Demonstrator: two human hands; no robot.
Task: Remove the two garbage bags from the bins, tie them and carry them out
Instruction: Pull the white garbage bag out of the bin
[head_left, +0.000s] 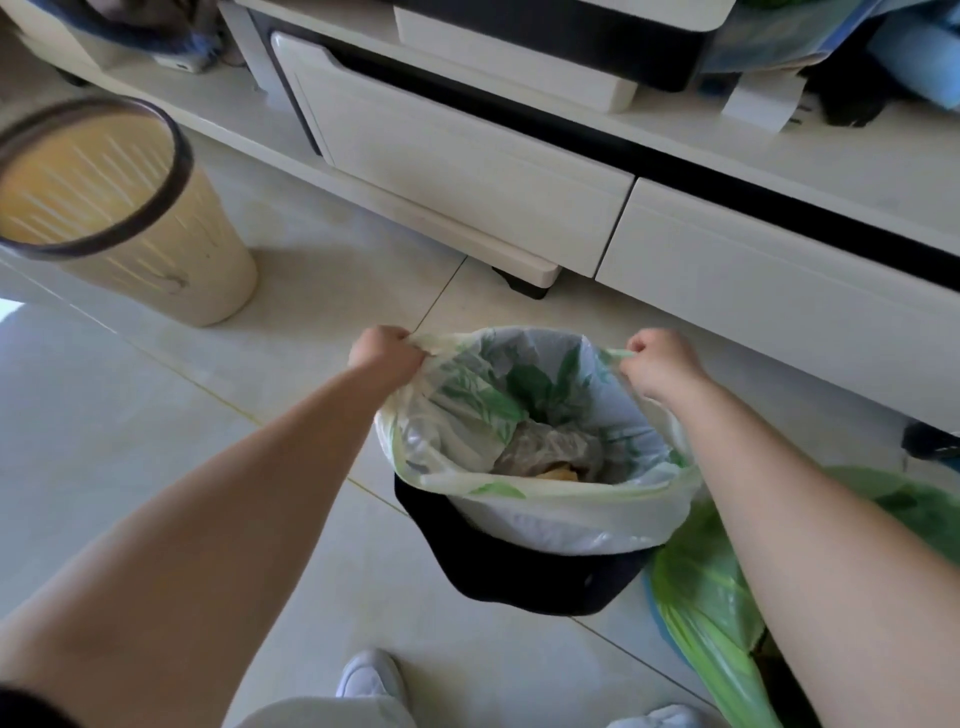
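A white garbage bag with green print (540, 512) sits in a black bin (524, 582) on the tiled floor, its mouth pulled wide and waste showing inside. My left hand (383, 353) grips the bag's left handle. My right hand (658, 364) grips its right handle. The bag's lower part bulges above the bin's rim. A second, green garbage bag (701, 618) lies on the floor at the lower right, partly hidden behind my right forearm. A cream bin with a dark rim (156, 249) stands at the left with no bag in it.
A low white cabinet with drawers (467, 171) runs along the far side, close behind the black bin. Clutter lies on its top at the upper right. My white shoes (366, 675) show at the bottom edge. Bare floor tiles (130, 405) spread to the left.
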